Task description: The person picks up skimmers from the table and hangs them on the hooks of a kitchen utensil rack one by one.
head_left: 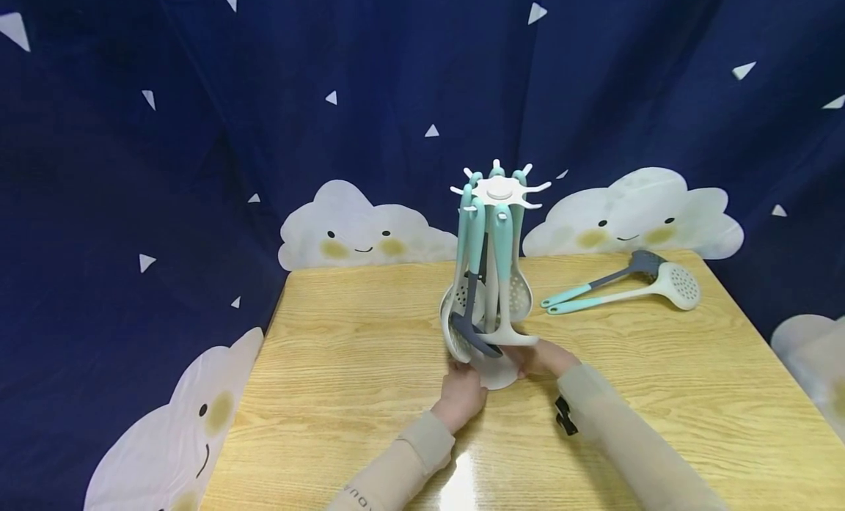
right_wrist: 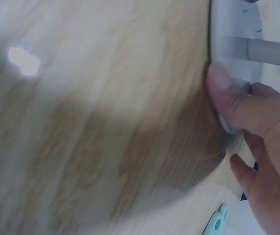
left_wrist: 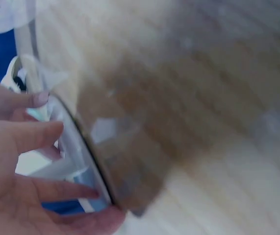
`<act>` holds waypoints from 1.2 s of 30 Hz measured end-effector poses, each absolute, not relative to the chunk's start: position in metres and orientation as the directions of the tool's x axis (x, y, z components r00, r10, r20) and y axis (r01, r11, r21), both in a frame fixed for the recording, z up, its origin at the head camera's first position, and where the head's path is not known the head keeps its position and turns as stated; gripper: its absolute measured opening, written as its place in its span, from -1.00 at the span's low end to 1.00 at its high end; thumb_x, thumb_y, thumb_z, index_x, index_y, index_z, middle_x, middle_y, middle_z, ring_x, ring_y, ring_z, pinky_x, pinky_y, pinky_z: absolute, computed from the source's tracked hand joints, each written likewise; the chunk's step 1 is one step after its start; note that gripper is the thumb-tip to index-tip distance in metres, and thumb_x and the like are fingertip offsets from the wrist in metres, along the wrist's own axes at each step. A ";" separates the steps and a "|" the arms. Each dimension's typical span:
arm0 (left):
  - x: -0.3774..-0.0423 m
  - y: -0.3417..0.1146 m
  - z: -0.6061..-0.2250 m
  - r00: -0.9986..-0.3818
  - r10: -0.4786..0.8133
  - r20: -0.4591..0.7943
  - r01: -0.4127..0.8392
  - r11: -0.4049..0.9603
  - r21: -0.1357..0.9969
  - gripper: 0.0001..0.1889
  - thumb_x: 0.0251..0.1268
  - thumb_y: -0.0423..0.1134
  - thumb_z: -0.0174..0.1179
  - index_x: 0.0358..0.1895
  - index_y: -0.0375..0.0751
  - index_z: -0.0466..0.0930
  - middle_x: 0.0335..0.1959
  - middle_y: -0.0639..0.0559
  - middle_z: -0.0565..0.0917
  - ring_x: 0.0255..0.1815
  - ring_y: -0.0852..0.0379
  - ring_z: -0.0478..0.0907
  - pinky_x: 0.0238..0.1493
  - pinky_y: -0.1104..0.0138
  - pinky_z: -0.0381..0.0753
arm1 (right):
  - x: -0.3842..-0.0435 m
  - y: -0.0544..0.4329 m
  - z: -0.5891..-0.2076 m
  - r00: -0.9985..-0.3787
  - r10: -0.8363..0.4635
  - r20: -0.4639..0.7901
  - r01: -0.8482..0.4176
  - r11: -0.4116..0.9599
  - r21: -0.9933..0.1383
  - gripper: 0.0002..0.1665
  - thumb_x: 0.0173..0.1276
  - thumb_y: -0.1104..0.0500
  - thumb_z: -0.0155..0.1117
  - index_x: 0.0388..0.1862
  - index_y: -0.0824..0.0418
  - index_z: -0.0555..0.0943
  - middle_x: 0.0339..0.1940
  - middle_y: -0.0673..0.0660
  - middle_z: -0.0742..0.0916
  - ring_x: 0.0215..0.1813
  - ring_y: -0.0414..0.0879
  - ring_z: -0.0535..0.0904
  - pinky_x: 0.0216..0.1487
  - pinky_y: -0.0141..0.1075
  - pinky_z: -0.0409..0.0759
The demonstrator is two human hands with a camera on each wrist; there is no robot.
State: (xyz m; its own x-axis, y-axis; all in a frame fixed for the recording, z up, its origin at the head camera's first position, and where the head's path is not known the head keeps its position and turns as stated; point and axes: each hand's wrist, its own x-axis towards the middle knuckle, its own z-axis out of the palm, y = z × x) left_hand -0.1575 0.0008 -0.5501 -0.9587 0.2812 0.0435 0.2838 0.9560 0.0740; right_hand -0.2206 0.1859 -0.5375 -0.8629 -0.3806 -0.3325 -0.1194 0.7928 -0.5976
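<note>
A white utensil stand (head_left: 496, 375) with a round base and a hooked top stands upright in the middle of the head view. Around its post hang several kitchen tools with mint handles, among them a dark ladle (head_left: 470, 306) and a white turner (head_left: 505, 328) at the front. My left hand (head_left: 462, 394) holds the base at its near left edge; in the left wrist view its fingers (left_wrist: 86, 191) lie along the rim. From the right side, my right hand (head_left: 544, 358) grips the base, with the thumb (right_wrist: 220, 81) on the rim in the right wrist view.
On the table (head_left: 343, 335), right of the stand, lie a white skimmer (head_left: 676, 286) and a dark slotted tool (head_left: 643, 265), both with mint handles. A dark blue curtain (head_left: 396, 71) with clouds and triangles hangs behind the table.
</note>
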 end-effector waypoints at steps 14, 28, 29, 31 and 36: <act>-0.176 -0.044 -0.521 -0.962 0.261 -0.076 0.211 0.892 0.399 -0.92 0.07 -0.40 0.12 -0.51 -0.32 0.50 -0.60 -0.08 0.50 -0.67 0.11 0.35 -0.70 0.32 0.38 | -0.227 0.212 -0.543 -0.835 -0.549 0.039 -0.487 0.704 -0.517 -0.42 0.18 0.30 0.25 0.20 0.37 0.39 0.16 0.34 0.49 0.15 0.23 0.43 0.10 0.06 0.40; -0.217 -0.069 -0.425 -0.743 -0.062 0.666 0.413 0.741 0.530 -0.92 0.08 -0.48 0.12 -0.34 -0.41 0.56 -0.44 -0.15 0.57 -0.39 -0.02 0.51 -0.35 0.25 0.53 | -0.250 0.242 -0.541 -0.861 -0.338 0.381 -0.457 0.842 -0.286 -0.56 0.08 0.41 0.28 0.00 0.39 0.48 -0.09 0.33 0.58 -0.06 0.22 0.51 -0.04 0.05 0.46; -0.218 -0.069 -0.416 -0.695 -0.062 0.716 0.454 0.735 0.504 -0.92 0.09 -0.47 0.12 -0.33 -0.41 0.56 -0.43 -0.15 0.57 -0.37 -0.03 0.51 -0.32 0.26 0.53 | -0.251 0.244 -0.541 -0.856 -0.325 0.401 -0.452 0.848 -0.277 -0.56 0.06 0.42 0.28 -0.02 0.40 0.48 -0.10 0.33 0.57 -0.07 0.23 0.50 -0.03 0.06 0.45; -0.219 -0.069 -0.400 -0.602 -0.048 0.797 0.529 0.724 0.443 -0.91 0.09 -0.48 0.12 -0.32 -0.41 0.55 -0.42 -0.16 0.58 -0.34 -0.05 0.50 -0.25 0.25 0.52 | -0.253 0.247 -0.542 -0.854 -0.291 0.432 -0.428 0.865 -0.263 -0.56 0.03 0.44 0.29 -0.04 0.40 0.48 -0.11 0.34 0.58 -0.08 0.24 0.50 -0.02 0.08 0.43; -0.217 -0.068 -0.364 -0.423 0.011 0.906 0.630 0.722 0.286 -0.90 0.07 -0.48 0.14 -0.30 -0.40 0.54 -0.36 -0.16 0.59 -0.28 -0.07 0.49 -0.16 0.22 0.47 | -0.254 0.257 -0.544 -0.869 -0.209 0.450 -0.354 0.896 -0.269 -0.55 0.01 0.46 0.29 -0.06 0.40 0.47 -0.12 0.35 0.57 -0.04 0.26 0.46 0.02 0.15 0.34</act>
State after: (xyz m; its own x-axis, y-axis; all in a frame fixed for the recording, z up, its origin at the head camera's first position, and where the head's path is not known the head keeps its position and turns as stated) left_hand -0.2168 -0.0675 -0.3642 -0.4233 0.0108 0.9059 0.6301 0.7220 0.2858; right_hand -0.2543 0.2569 -0.5442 -0.8686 -0.2087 0.4495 -0.3544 0.8955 -0.2691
